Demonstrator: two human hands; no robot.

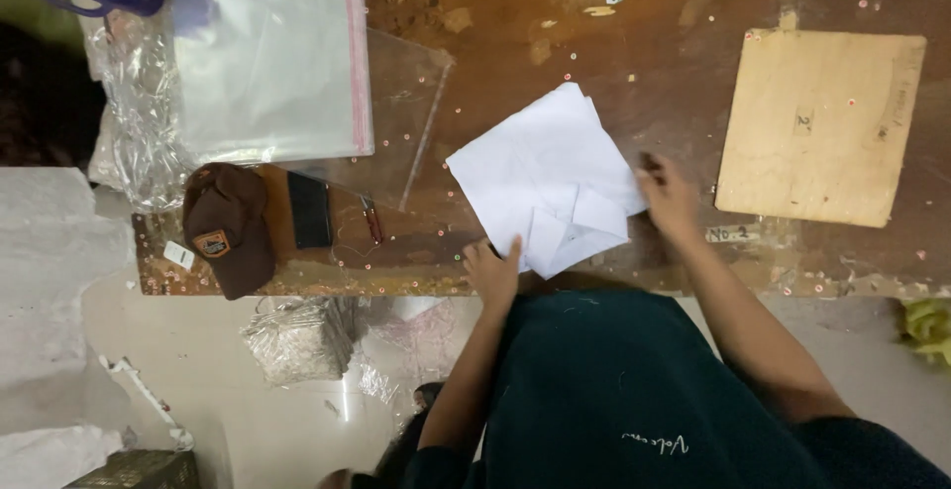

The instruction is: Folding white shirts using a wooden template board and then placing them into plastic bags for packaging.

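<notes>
The white folded cloth (547, 184) lies flat on the brown worktable (614, 63), close to the front edge.

Far left of the cloth sits a stack of clear plastic bags (269, 63) with a pink strip down one side. Nearer the cloth are a brown cap (228, 226) with a small patch, a black phone (309, 210) and a little red tool (371, 219).

The left hand (492, 273) presses the cloth's lower corner with its fingers open and flat. The right hand (667, 197) touches the cloth's right edge, but I cannot tell if its fingers pinch it.

If one hand slips, the folds may pop open or the cloth may slide off the edge.

Right of the cloth lies a pale square board (820, 122) with a small dark mark. A little white label (731, 234) sits below it.
</notes>
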